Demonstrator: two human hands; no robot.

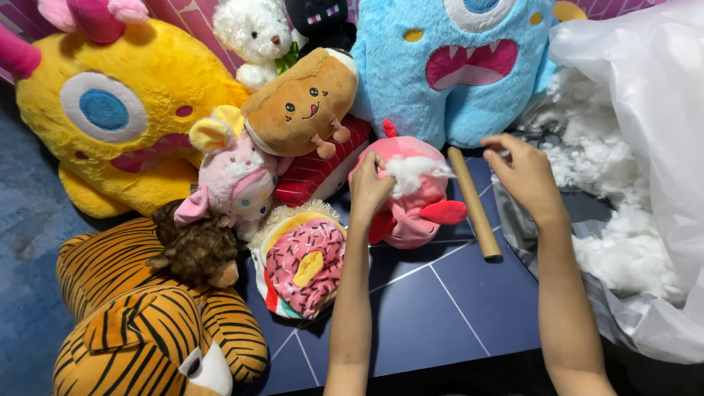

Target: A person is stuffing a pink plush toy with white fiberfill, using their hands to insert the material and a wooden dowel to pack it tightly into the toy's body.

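We see the pink round plush lying on the dark blue floor, a tuft of white stuffing poking from its top. The left hand is closed against the plush's upper left, fingers pinching at the stuffing. Right of the plush, the right hand hovers half curled, drawing a thin strand of fibre. Between them lies a cardboard tube. Behind the plush sits a blue monster toy; left of it, a donut plush; right, a clear bag of loose stuffing.
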